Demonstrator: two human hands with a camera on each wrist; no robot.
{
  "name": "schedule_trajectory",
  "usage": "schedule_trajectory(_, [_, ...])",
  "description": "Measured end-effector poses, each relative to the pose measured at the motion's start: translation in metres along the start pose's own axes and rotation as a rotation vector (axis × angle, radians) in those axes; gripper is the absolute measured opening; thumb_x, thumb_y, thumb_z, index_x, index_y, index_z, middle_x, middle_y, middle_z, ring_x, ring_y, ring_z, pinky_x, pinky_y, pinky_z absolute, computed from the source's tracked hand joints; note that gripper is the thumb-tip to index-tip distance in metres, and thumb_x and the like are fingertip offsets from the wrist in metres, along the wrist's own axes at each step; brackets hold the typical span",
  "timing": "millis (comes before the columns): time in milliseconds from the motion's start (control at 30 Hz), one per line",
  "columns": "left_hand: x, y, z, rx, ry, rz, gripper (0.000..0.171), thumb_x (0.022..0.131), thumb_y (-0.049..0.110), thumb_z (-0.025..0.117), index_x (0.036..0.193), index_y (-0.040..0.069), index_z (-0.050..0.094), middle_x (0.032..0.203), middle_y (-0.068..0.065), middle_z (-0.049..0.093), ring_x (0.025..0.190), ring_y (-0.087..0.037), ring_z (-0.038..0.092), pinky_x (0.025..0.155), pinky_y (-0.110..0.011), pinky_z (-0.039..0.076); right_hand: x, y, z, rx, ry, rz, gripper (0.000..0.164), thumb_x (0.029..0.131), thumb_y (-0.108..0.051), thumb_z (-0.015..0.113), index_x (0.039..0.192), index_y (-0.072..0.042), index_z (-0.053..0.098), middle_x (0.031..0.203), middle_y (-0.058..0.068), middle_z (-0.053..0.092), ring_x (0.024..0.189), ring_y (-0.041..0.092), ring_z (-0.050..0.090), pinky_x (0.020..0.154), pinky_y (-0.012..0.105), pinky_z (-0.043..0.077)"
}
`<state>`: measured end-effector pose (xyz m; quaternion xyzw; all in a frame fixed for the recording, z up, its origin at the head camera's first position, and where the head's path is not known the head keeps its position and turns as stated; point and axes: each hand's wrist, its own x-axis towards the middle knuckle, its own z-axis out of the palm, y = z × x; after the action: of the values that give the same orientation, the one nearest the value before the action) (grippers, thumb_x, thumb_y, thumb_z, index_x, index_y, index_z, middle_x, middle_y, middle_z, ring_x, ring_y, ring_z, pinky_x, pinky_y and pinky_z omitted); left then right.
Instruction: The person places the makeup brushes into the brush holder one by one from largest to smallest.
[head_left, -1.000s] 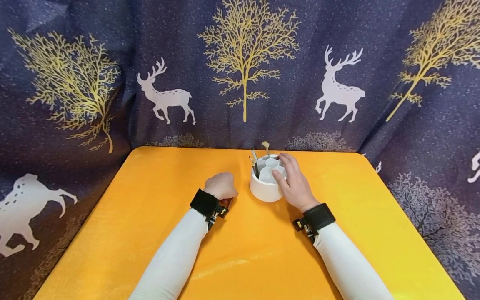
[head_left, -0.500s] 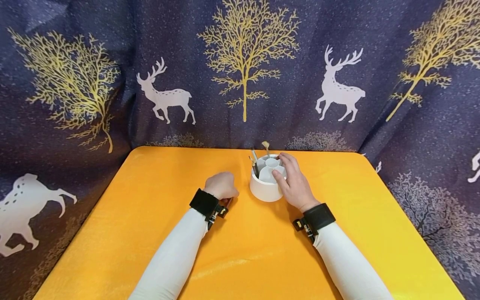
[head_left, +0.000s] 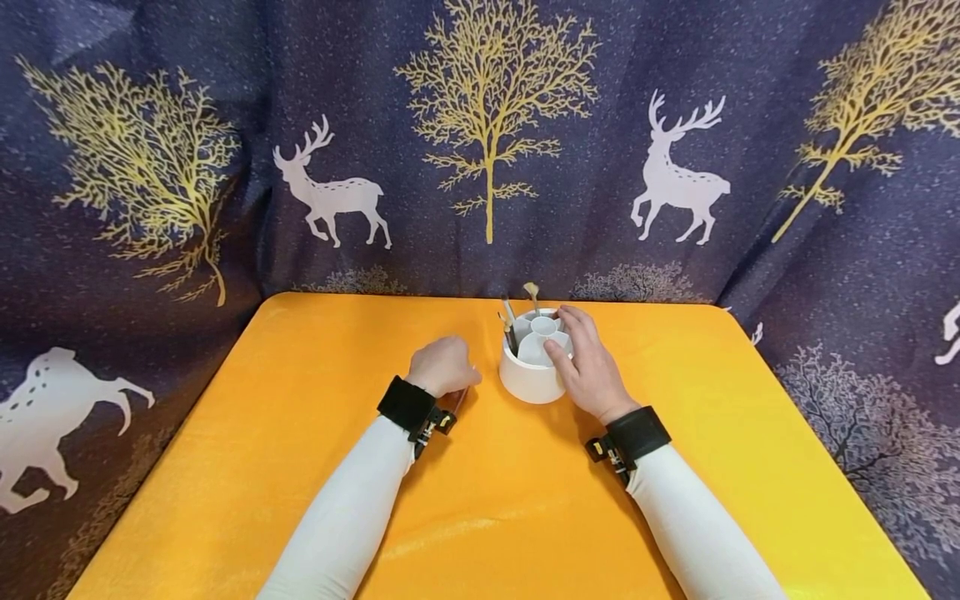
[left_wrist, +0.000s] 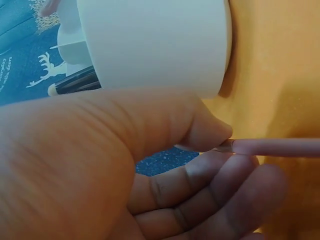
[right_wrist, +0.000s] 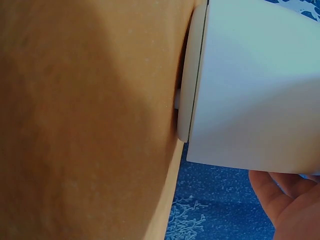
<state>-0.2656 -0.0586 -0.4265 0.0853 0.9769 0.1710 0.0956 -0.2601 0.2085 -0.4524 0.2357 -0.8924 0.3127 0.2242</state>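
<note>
My left hand (head_left: 441,367) is just above the tabletop, left of a round white desk organizer (head_left: 529,382). Its thumb and fingertips pinch a slim paintbrush with a pinkish handle (left_wrist: 280,147) near a brownish metal collar; the bristle end is hidden by the fingers. My right hand (head_left: 592,371) grips the organizer from the right, thumb at the rim and fingers along the far side. The organizer stands upright, divided into compartments around a central round cup. A fan-shaped brush (head_left: 532,292) and several thin brushes or pens (head_left: 510,325) stand in it.
An orange cloth covers the table (head_left: 480,517). Behind and at both sides hangs a dark blue curtain (head_left: 420,100) printed with deer and trees. Each wrist wears a black strap with a small camera, the left one (head_left: 408,406) and the right one (head_left: 637,433).
My left hand has shifted slightly up and toward the organizer, and more of the pinkish handle shows beneath it. The right hand and the organizer stay in place.
</note>
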Motion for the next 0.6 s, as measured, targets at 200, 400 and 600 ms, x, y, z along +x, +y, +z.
schedule_trajectory(200, [-0.0006, -0.0002, -0.0039, -0.021, 0.045, 0.013, 0.034, 0.084, 0.033, 0.063, 0.056, 0.018, 0.051, 0.049, 0.003, 0.039, 0.048, -0.02, 0.048, 0.044, -0.031, 0.027, 0.0, 0.0002, 0.0002, -0.002, -0.001, 0.005, 0.06, 0.104, -0.048, 0.041, 0.15, -0.011, 0.034, 0.155, 0.006, 0.029, 0.136, 0.022, 0.036, 0.101, 0.05, 0.04])
schedule_trajectory(400, [-0.0008, -0.0009, -0.0072, -0.069, 0.096, 0.021, 0.035, 0.083, 0.032, 0.061, 0.053, 0.018, 0.051, 0.047, 0.003, 0.041, 0.048, -0.021, 0.051, 0.044, -0.031, 0.026, 0.0002, 0.0004, 0.0001, -0.002, -0.006, 0.005, 0.06, 0.104, -0.047, 0.041, 0.151, -0.011, 0.034, 0.155, 0.007, 0.029, 0.136, 0.023, 0.037, 0.101, 0.05, 0.041])
schedule_trajectory(600, [0.0001, 0.0007, -0.0088, -0.103, 0.167, 0.035, 0.034, 0.084, 0.034, 0.061, 0.055, 0.017, 0.056, 0.049, 0.002, 0.046, 0.05, -0.02, 0.053, 0.046, -0.031, 0.028, 0.0002, 0.0011, 0.0003, 0.0, -0.003, 0.001, 0.059, 0.104, -0.047, 0.041, 0.15, -0.01, 0.034, 0.155, 0.007, 0.029, 0.135, 0.023, 0.037, 0.101, 0.05, 0.04])
